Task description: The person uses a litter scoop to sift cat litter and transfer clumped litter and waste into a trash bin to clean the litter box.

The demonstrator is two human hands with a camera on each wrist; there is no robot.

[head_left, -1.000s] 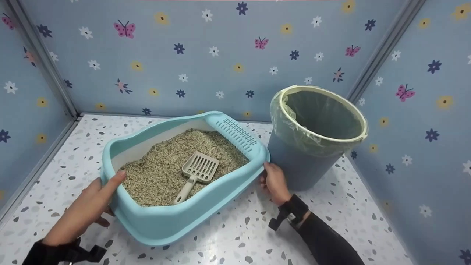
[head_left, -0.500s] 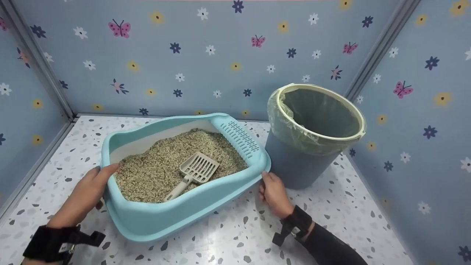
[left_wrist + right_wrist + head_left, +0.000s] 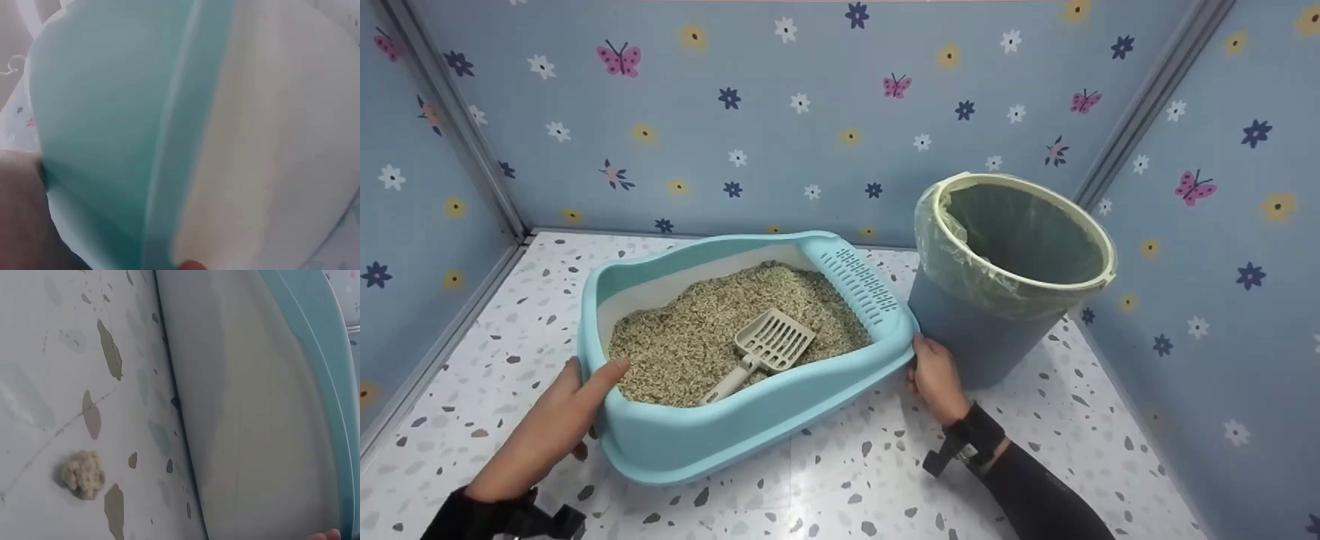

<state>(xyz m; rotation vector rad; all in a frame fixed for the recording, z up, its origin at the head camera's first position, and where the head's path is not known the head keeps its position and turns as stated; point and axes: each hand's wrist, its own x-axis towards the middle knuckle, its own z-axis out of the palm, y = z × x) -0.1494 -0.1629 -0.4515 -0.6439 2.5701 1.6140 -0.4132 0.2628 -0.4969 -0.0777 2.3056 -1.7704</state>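
A light-blue litter box [image 3: 780, 409] with a pale inner wall stands at an angle on the floor. Tan granular litter [image 3: 675, 330] fills it, and a beige slotted scoop [image 3: 774, 341] lies on top, handle toward the near rim. My left hand [image 3: 547, 424] grips the box's left end, thumb over the rim and the other fingers partly hidden outside. At the right corner, my right hand [image 3: 939, 379] holds the rim, its fingertips hidden below the edge. In the right wrist view, a small tan clump [image 3: 83, 475] lies on the floor beside the box.
A blue-grey bin [image 3: 960, 337] with a cream rim and clear liner stands right behind the box's right corner. Blue walls [image 3: 810, 112] printed with flowers and butterflies enclose the back and both sides. The floor [image 3: 840, 480] is white with grey speckles.
The litter box has shifted slightly back and right, its near edge now farther from me. The scoop's handle has swung a little left. Both hands have kept their hold.
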